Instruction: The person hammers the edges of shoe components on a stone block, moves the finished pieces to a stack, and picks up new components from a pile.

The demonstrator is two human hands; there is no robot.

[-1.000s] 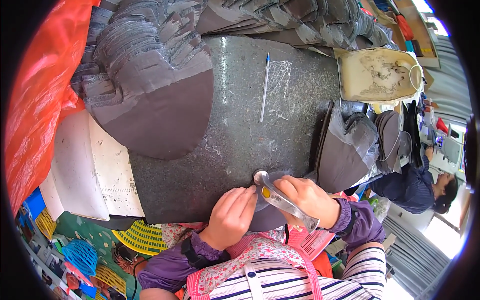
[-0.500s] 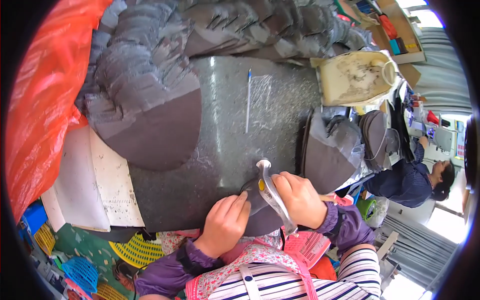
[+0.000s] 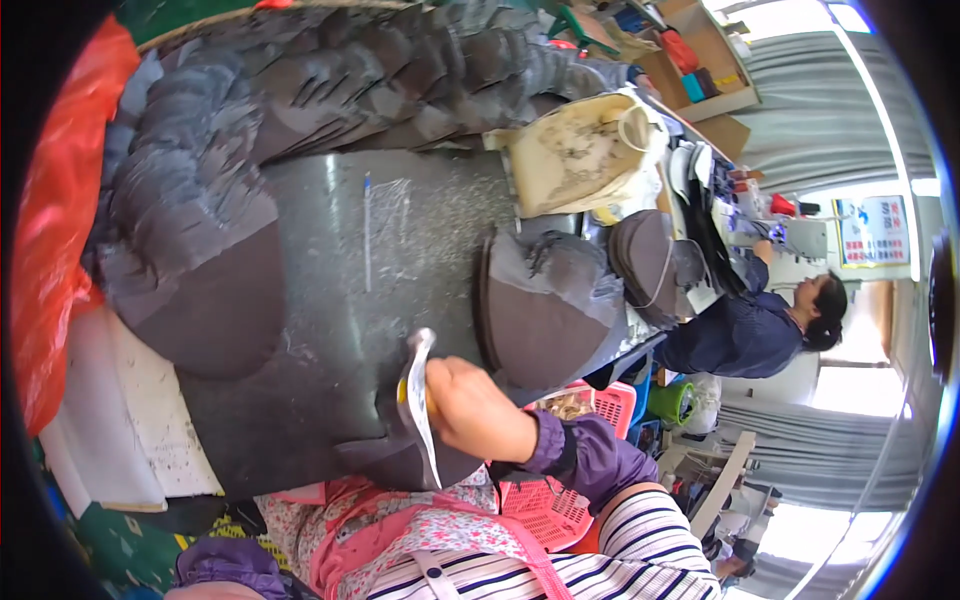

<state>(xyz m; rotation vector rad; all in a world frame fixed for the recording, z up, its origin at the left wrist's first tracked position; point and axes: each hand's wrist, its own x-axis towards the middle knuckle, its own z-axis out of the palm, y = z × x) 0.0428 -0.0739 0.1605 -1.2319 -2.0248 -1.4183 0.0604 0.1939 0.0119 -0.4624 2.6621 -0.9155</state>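
Note:
My right hand (image 3: 470,408) is closed round the handle of a shoemaker's hammer (image 3: 414,385), low over the near edge of the dark work surface (image 3: 330,340). The hammer's silver head is long and curved, with a round face at its far end. Beneath it lies a dark grey, curved-edged piece (image 3: 390,458), next to the edge in front of my apron. Of my left arm only the purple sleeve (image 3: 232,562) shows at the lower left; the left hand is out of sight.
Overlapping dark curved pieces (image 3: 185,160) line the far and left sides. A pen (image 3: 367,235) lies mid-surface. To the right are a stack of dark pieces (image 3: 545,320) and a stained cream container (image 3: 570,160). A pink basket (image 3: 548,510) stands below. Another person (image 3: 725,330) works at right.
My left hand has left the dark piece and gone out of view at the lower left. My right hand still holds the hammer. The whole view has shifted, so the surface appears further left.

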